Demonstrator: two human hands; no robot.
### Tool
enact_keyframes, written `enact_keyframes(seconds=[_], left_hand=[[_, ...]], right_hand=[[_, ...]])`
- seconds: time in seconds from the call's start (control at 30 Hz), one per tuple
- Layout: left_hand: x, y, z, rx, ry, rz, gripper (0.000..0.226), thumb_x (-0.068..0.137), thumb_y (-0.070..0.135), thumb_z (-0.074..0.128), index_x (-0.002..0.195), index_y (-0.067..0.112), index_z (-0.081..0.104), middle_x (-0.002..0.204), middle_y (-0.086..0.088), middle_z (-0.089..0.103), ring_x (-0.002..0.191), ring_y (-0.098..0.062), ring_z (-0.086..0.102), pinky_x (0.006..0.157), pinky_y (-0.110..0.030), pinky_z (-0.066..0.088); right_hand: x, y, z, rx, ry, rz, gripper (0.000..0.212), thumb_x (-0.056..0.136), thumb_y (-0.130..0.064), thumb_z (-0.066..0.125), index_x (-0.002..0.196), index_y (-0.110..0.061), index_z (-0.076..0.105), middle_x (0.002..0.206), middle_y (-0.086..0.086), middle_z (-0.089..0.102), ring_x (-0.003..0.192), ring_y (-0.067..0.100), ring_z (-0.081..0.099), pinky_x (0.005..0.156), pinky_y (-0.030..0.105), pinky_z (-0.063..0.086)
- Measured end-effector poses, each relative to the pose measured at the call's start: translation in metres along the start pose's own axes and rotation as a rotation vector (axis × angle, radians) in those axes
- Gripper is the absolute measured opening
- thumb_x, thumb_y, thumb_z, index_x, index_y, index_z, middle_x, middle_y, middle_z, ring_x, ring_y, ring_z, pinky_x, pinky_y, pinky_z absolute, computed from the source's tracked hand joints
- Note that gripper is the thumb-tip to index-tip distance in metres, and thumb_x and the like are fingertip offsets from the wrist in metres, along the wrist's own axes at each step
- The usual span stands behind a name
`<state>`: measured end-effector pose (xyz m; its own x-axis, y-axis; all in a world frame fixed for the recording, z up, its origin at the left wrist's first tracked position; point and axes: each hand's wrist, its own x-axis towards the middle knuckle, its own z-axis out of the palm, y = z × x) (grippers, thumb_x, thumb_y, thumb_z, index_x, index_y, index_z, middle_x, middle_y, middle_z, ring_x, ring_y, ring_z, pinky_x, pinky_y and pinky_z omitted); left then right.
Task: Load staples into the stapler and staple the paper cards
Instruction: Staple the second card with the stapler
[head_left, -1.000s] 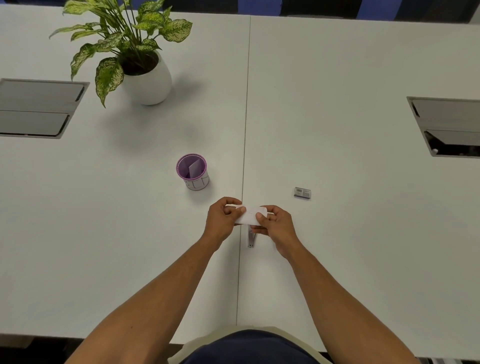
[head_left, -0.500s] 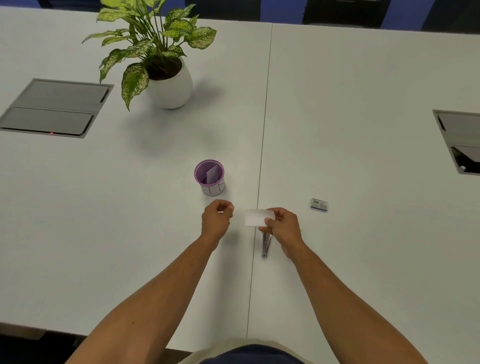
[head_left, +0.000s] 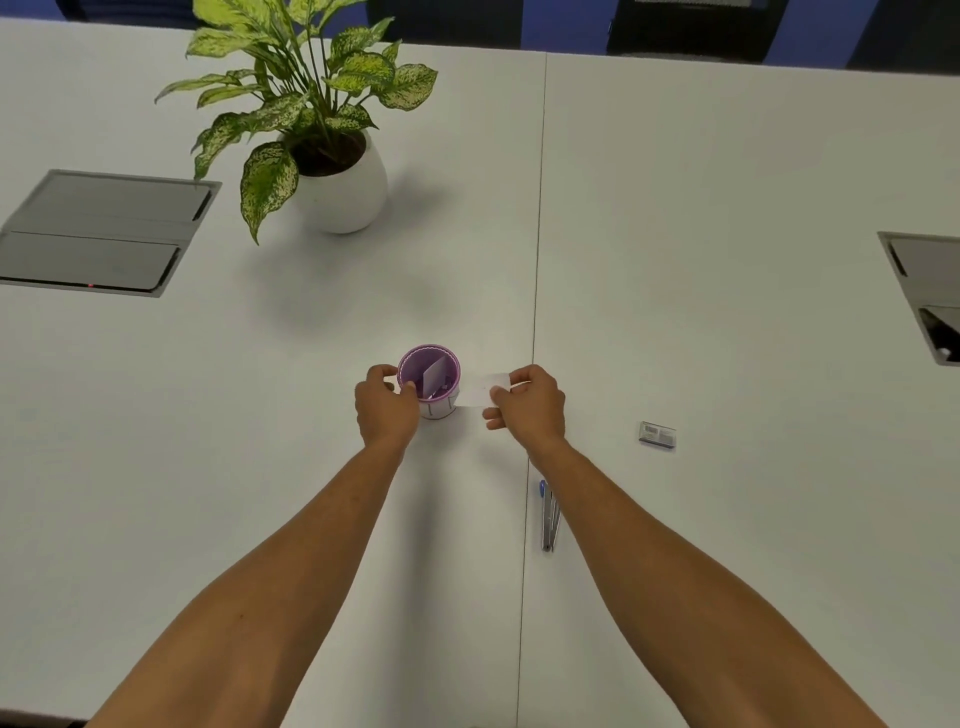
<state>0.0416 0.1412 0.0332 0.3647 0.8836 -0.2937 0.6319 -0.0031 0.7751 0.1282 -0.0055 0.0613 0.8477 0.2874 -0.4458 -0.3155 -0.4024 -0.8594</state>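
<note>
On the white table (head_left: 727, 208), the left hand (head_left: 387, 408) grips the cup (head_left: 434, 382) and the right hand (head_left: 530, 402) pinches a card (head_left: 480, 389); the cup could tip if the card bumps its rim.

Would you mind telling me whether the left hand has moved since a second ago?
Yes: the left hand left the card and now grips the purple cup.

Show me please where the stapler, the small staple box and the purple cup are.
stapler (head_left: 548, 517): head view, middle of its metal body.
staple box (head_left: 657, 434): head view, its top face.
purple cup (head_left: 453, 364): head view, right rim.
</note>
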Motion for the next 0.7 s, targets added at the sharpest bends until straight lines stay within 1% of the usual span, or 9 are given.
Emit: enact_keyframes(seconds=[0.07, 0.13, 0.23, 0.3, 0.33, 0.37, 0.43, 0.57, 0.7], left_hand=[[0.009, 0.002, 0.000, 0.101, -0.023, 0.027, 0.038, 0.090, 0.024, 0.062, 0.127, 0.020, 0.052, 0.122, -0.012, 0.052, 0.091, -0.025, 0.057, 0.076, -0.034, 0.047], [0.017, 0.003, 0.000, 0.148, -0.053, 0.029, 0.043, 0.091, 0.027, 0.060, 0.132, 0.023, 0.049, 0.126, -0.014, 0.051, 0.099, -0.029, 0.060, 0.081, -0.037, 0.049], [0.024, 0.001, 0.001, 0.151, -0.090, 0.034, 0.042, 0.092, 0.025, 0.058, 0.134, 0.022, 0.050, 0.125, -0.016, 0.055, 0.106, -0.030, 0.059, 0.086, -0.038, 0.048], [0.026, -0.001, 0.002, 0.147, -0.093, 0.051, 0.039, 0.093, 0.019, 0.054, 0.132, 0.021, 0.052, 0.120, -0.015, 0.059, 0.101, -0.030, 0.062, 0.086, -0.038, 0.052], [0.026, -0.002, 0.003, 0.134, -0.095, 0.054, 0.038, 0.092, 0.014, 0.052, 0.130, 0.020, 0.054, 0.117, -0.015, 0.061, 0.096, -0.030, 0.064, 0.085, -0.041, 0.055], [0.026, -0.002, 0.004, 0.109, -0.099, 0.052, 0.038, 0.092, 0.010, 0.050, 0.129, 0.019, 0.055, 0.113, -0.014, 0.064, 0.091, -0.031, 0.066, 0.083, -0.044, 0.057], [0.027, -0.004, 0.006, 0.047, -0.104, 0.045, 0.039, 0.092, 0.006, 0.048, 0.128, 0.017, 0.056, 0.109, -0.014, 0.066, 0.085, -0.032, 0.068, 0.076, -0.046, 0.060], [0.030, -0.007, 0.008, -0.019, -0.115, 0.058, 0.036, 0.092, 0.006, 0.049, 0.126, 0.017, 0.057, 0.111, -0.014, 0.067, 0.089, -0.030, 0.068, 0.075, -0.046, 0.061], [0.034, -0.006, 0.008, -0.060, -0.129, 0.050, 0.035, 0.094, 0.008, 0.052, 0.127, 0.016, 0.057, 0.113, -0.014, 0.065, 0.094, -0.029, 0.067, 0.081, -0.046, 0.059]], right_hand=[[0.006, -0.007, 0.010, -0.035, 0.002, -0.019, 0.017, 0.088, -0.005, 0.061, 0.103, -0.008, 0.053, 0.083, 0.016, 0.072, 0.047, 0.015, 0.068, 0.040, 0.014, 0.045], [0.012, -0.014, 0.020, -0.070, 0.007, -0.039, 0.019, 0.088, -0.006, 0.060, 0.105, -0.010, 0.052, 0.081, 0.016, 0.072, 0.041, 0.011, 0.065, 0.038, 0.013, 0.044], [0.020, -0.018, 0.036, -0.133, -0.008, -0.080, 0.022, 0.089, -0.007, 0.060, 0.107, -0.013, 0.051, 0.079, 0.013, 0.069, 0.042, 0.012, 0.065, 0.039, 0.019, 0.047], [0.024, -0.019, 0.046, -0.237, -0.022, -0.099, 0.028, 0.089, -0.009, 0.061, 0.113, -0.016, 0.049, 0.084, 0.013, 0.070, 0.052, 0.018, 0.068, 0.045, 0.024, 0.053], [0.026, -0.019, 0.051, -0.306, -0.023, -0.108, 0.030, 0.089, -0.010, 0.061, 0.116, -0.017, 0.049, 0.089, 0.012, 0.069, 0.060, 0.022, 0.070, 0.050, 0.027, 0.056], [0.028, -0.018, 0.056, -0.377, -0.018, -0.123, 0.032, 0.090, -0.012, 0.060, 0.118, -0.018, 0.048, 0.093, 0.011, 0.069, 0.068, 0.025, 0.070, 0.055, 0.028, 0.056], [0.031, -0.018, 0.065, -0.500, -0.012, -0.161, 0.032, 0.090, -0.014, 0.060, 0.120, -0.018, 0.049, 0.098, 0.010, 0.068, 0.078, 0.026, 0.068, 0.058, 0.025, 0.050], [0.039, -0.017, 0.082, -0.644, -0.027, -0.223, 0.030, 0.092, -0.017, 0.058, 0.121, -0.013, 0.050, 0.106, 0.010, 0.068, 0.087, 0.026, 0.067, 0.069, 0.029, 0.053], [0.046, -0.014, 0.090, -0.718, 0.000, -0.251, 0.032, 0.095, -0.026, 0.057, 0.123, -0.012, 0.047, 0.111, 0.010, 0.068, 0.091, 0.026, 0.068, 0.072, 0.029, 0.054]])
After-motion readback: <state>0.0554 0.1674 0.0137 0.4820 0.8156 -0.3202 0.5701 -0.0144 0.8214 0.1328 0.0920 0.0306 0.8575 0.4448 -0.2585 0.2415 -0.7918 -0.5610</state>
